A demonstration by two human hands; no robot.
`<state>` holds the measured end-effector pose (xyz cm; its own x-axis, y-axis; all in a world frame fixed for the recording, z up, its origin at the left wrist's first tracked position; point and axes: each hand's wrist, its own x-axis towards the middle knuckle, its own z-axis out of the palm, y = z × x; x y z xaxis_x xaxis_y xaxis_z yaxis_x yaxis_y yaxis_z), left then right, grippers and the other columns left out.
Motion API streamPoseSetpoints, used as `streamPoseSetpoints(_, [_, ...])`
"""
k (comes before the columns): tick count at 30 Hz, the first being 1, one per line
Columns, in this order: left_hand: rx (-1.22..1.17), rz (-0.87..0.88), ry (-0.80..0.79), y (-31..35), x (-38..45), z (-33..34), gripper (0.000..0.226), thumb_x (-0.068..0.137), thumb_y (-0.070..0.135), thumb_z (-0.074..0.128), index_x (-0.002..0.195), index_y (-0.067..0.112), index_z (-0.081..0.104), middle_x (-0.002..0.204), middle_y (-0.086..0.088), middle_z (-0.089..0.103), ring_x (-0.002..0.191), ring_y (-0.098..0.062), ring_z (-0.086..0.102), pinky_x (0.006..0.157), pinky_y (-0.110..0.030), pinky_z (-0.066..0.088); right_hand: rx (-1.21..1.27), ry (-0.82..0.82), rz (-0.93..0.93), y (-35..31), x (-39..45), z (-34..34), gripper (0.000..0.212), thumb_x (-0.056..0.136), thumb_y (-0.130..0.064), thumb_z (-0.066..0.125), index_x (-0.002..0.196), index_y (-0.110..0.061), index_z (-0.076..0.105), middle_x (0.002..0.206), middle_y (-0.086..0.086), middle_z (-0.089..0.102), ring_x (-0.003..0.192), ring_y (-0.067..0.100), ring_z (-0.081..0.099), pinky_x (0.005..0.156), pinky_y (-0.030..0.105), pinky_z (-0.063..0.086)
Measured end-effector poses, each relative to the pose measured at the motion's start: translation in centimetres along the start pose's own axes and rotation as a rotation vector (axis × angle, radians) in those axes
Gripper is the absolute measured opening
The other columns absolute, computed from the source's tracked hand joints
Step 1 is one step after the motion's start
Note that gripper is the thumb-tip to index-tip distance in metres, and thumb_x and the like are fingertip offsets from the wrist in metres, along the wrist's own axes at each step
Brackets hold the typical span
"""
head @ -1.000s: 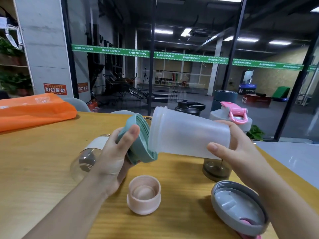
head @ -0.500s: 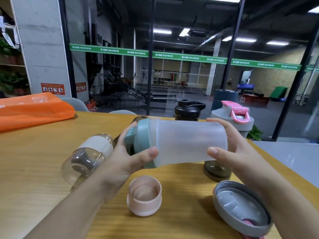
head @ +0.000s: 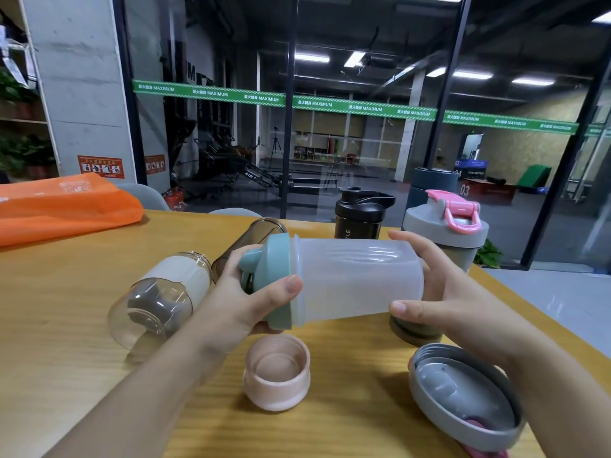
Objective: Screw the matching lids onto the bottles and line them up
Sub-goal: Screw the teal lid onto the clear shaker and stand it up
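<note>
Wooden table (head: 66, 325) had a pink lid (head: 277, 375) and grey lid (head: 463, 398) nearest; above them, left hand (head: 238, 305) gripped the teal lid (head: 274, 279), right hand (head: 439, 302) clamped the frosted bottle (head: 357, 279) sideways between them; black shaker (head: 360, 216) stood behind.

orange bag (head: 66, 206) far left on wooden table (head: 66, 325); glass wall (head: 363, 143) behind; green banner strip (head: 330, 104) across it

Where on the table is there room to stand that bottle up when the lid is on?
Bare wood lies on the table between the orange bag and the lying clear bottle, and near the front edge left of the pink lid. It is crowded on the right, around the grey lid and the standing black bottle.
</note>
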<state>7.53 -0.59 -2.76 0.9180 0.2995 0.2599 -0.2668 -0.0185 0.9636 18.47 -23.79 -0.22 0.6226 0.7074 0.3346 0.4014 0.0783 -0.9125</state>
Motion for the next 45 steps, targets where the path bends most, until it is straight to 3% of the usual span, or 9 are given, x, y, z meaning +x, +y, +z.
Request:
streamPoseSetpoints(6, [0.031,-0.016,0.011,-0.1,0.1,-0.1,0.089,0.038,0.053,0.074,0.119,0.029,0.047,0.104,-0.005,0.063,0.07,-0.009,0.067,0.059,-0.029,0.053,-0.034,-0.022,0.021,0.0,0.0,-0.1,0.081,0.064,-0.008,0.078,0.128,-0.04,0.042,0.122,-0.015,0.064,0.111,0.013,0.063,0.083,0.023,0.053])
streamPoseSetpoints(12, [0.071,0.057,-0.009,0.0,0.2,-0.2,0.083,0.037,0.045,0.077,0.113,0.034,0.047,0.102,-0.003,0.062,0.077,-0.006,0.066,0.064,-0.029,0.057,-0.097,-0.032,0.097,0.1,-0.1,-0.3,0.079,0.061,-0.037,0.079,0.131,-0.035,0.044,0.119,-0.009,0.066,0.108,0.015,0.065,0.086,0.03,0.054])
streamPoseSetpoints(20, [0.092,0.123,-0.035,-0.2,0.2,-0.5,0.077,0.038,0.038,0.08,0.108,0.046,0.049,0.106,0.002,0.064,0.086,-0.006,0.066,0.066,-0.022,0.053,-0.142,0.003,0.235,0.0,0.2,0.4,0.044,0.075,-0.056,0.054,0.103,-0.025,0.067,0.08,-0.001,0.072,0.066,0.019,0.066,0.059,0.027,0.051])
streamPoseSetpoints(23, [0.064,0.107,-0.005,-0.3,0.3,-0.4,0.077,0.037,0.041,0.079,0.108,0.044,0.048,0.108,0.0,0.063,0.086,-0.008,0.066,0.066,-0.023,0.054,-0.133,-0.022,0.235,0.1,0.2,0.5,0.047,0.074,-0.057,0.058,0.11,-0.027,0.064,0.089,-0.004,0.073,0.074,0.013,0.069,0.065,0.027,0.051])
streamPoseSetpoints(26, [0.051,0.082,0.02,-0.3,0.3,-0.2,0.078,0.037,0.046,0.077,0.109,0.042,0.048,0.106,0.002,0.064,0.087,-0.008,0.067,0.071,-0.032,0.057,-0.119,-0.023,0.198,0.1,0.0,-0.1,0.079,0.061,-0.05,0.07,0.134,-0.04,0.042,0.114,-0.013,0.067,0.093,0.012,0.068,0.074,0.029,0.053])
streamPoseSetpoints(28, [0.047,0.062,0.03,-0.3,0.3,-0.3,0.078,0.037,0.047,0.077,0.109,0.04,0.048,0.106,0.001,0.064,0.09,-0.013,0.067,0.078,-0.041,0.058,-0.09,-0.027,0.183,-0.1,-0.1,-0.5,0.09,0.056,-0.04,0.076,0.132,-0.057,0.032,0.126,-0.011,0.059,0.102,0.02,0.066,0.077,0.034,0.056])
streamPoseSetpoints(31, [0.027,0.046,0.027,-0.3,0.3,-0.3,0.08,0.037,0.047,0.076,0.111,0.037,0.048,0.105,0.0,0.064,0.083,-0.009,0.069,0.066,-0.031,0.058,-0.041,-0.065,0.16,-0.5,-0.3,-1.0,0.086,0.057,-0.027,0.077,0.126,-0.06,0.038,0.122,-0.013,0.061,0.103,0.028,0.065,0.087,0.041,0.054])
streamPoseSetpoints(39, [-0.007,0.021,0.015,-0.2,0.4,-0.1,0.087,0.038,0.049,0.074,0.118,0.03,0.047,0.109,-0.003,0.062,0.075,-0.004,0.069,0.057,-0.022,0.054,-0.059,0.004,0.164,-0.4,0.0,-1.5,0.069,0.06,-0.023,0.078,0.121,-0.047,0.055,0.111,0.0,0.067,0.087,0.034,0.068,0.069,0.031,0.058])
streamPoseSetpoints(45, [0.033,0.036,-0.016,-0.6,0.3,-0.3,0.08,0.039,0.047,0.077,0.113,0.041,0.047,0.107,0.004,0.065,0.089,-0.007,0.068,0.071,-0.026,0.055,-0.136,0.059,0.288,-0.1,0.4,-0.8,0.065,0.065,-0.06,0.058,0.107,-0.011,0.062,0.07,0.008,0.062,0.049,0.02,0.056,0.043,0.027,0.036])
